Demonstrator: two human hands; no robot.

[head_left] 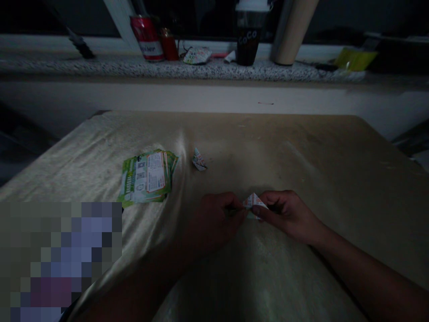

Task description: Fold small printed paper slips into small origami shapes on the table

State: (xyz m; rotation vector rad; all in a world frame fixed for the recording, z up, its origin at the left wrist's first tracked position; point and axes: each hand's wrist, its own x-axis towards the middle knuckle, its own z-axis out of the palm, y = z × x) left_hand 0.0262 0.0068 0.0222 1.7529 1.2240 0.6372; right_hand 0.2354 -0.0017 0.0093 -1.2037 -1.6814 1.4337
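Observation:
Between my two hands is a small folded piece of printed paper (254, 200), its pointed tip facing away from me. My left hand (223, 219) pinches its left side, fingers closed on the edge. From the right, my right hand (284, 212) grips it too, with the thumb lying across the front. My fingers cover much of its lower part. Farther off, to the left of the paper, a small folded paper shape (199, 160) with similar print lies on the tablecloth. A loose stack of green printed leaflets (147, 176) rests to the left of that.
A shiny beige cloth covers the table (301, 156). On the stone windowsill (120, 69) behind it stand a red can (146, 39), a red lighter-like object (169, 44), a dark lidded cup (248, 38) and a tan cylinder (295, 33). A pixelated patch hides the lower left.

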